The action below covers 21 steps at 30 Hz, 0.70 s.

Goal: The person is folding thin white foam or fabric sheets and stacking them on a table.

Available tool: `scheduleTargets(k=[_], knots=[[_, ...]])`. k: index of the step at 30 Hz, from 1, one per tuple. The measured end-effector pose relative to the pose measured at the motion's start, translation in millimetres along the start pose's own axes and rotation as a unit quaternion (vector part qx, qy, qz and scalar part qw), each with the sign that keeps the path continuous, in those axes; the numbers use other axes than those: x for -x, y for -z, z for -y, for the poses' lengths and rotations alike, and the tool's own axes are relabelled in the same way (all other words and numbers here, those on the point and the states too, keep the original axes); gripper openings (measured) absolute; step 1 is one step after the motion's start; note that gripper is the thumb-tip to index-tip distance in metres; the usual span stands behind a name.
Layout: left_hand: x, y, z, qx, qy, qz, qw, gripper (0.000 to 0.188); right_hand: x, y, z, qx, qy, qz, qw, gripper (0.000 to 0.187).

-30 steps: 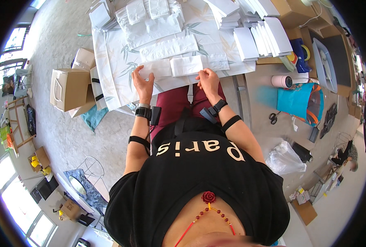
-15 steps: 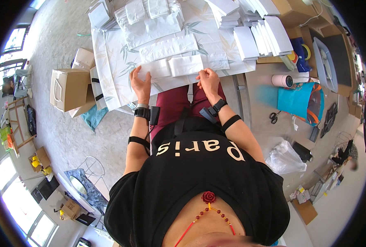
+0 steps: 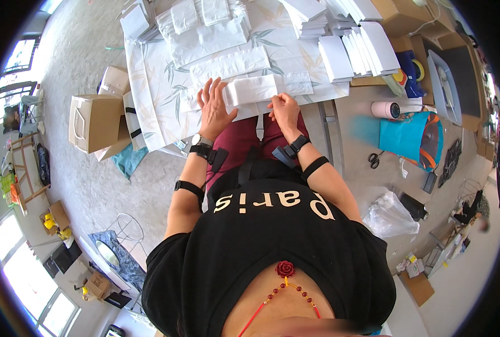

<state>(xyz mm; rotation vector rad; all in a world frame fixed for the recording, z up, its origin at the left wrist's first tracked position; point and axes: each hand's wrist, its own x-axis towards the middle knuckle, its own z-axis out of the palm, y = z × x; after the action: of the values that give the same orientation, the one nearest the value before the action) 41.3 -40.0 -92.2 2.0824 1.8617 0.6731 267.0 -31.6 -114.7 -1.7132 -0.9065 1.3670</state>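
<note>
while the left hand (image 3: pixel 213 109) lies palm down with fingers spread, open and holding nothing between them, its fingertips sit over the left part of a folded white plastic piece (image 3: pixel 254 90); whether they press on it, cannot tell. right hand (image 3: pixel 285 114) has its fingers curled, thumb and forefinger close together at the piece's near edge; pinching film or merely resting, cannot tell. that placing would suit keeping one end steady, my guess.

the piece lies flat and lengthwise along the near edge of the table, right in front of the person, probably so both hands reach it with elbows bent. table wears a leaf-patterned tablecloth (image 3: pixel 157 121).

just beyond the piece, a second white strip (image 3: pixel 230 63) lies roughly parallel. farther off, a pile of white bags (image 3: pixel 208 42) carries small folded bundles on top, seemingly grouped to stay within reach.

to the right, stacks of white packets (image 3: pixel 335 59) stand along the table side, perhaps set there to leave the middle for handling. black scissors (image 3: pixel 375 161) lie lower, off the table.
</note>
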Motion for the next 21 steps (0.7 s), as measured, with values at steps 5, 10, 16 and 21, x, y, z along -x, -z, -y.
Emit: scheduleTargets(k=[5, 10, 16, 21], knots=[[-12.8, -3.2, 6.1, -0.021, -0.06, 0.072, 0.995, 0.092, 1.1, 0.6, -0.1, 0.003, 0.005, -0.006, 1.0, 0.021], [-21.4, -2.3, 11.4, -0.019, -0.079, 0.071, 0.994, 0.091, 2.1, 0.1, 0.7, 0.003, -0.001, -0.01, 1.0, 0.021], [-26.9, -1.2, 14.8, -0.023, -0.096, 0.085, 0.991, 0.091, 0.2, 0.6, -2.3, 0.002, 0.013, -0.009, 1.0, 0.021], [-31.6, 1.7, 16.9, -0.018, -0.113, 0.087, 0.99, 0.093, -0.1, 1.6, -2.1, 0.014, 0.011, -0.005, 1.0, 0.021]])
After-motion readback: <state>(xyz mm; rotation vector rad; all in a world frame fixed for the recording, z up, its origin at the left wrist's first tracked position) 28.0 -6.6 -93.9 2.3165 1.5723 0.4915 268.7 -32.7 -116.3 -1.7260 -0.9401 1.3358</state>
